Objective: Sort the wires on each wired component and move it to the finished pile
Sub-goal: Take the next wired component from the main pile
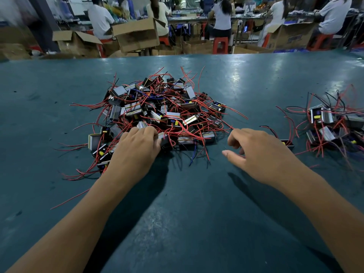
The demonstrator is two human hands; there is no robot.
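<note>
A big tangled pile of wired components (157, 109), small black and silver blocks with red, black and blue wires, lies in the middle of the green table (197, 203). My left hand (136, 148) is at the pile's near edge, fingers curled round one component (165, 139). To the right of the pile, my right hand (262, 154) hovers low over the table. Its fingers are loosely curled, the thumb sticks out, and it holds nothing. Just beyond its knuckles lies a single component (288, 143), partly hidden. A smaller pile of components (332, 125) sits at the far right.
Loose red wires stick out around the main pile, some reaching toward my left forearm. Beyond the table's far edge stand cardboard boxes (136, 34) and red stools (220, 44), with several seated people working at benches.
</note>
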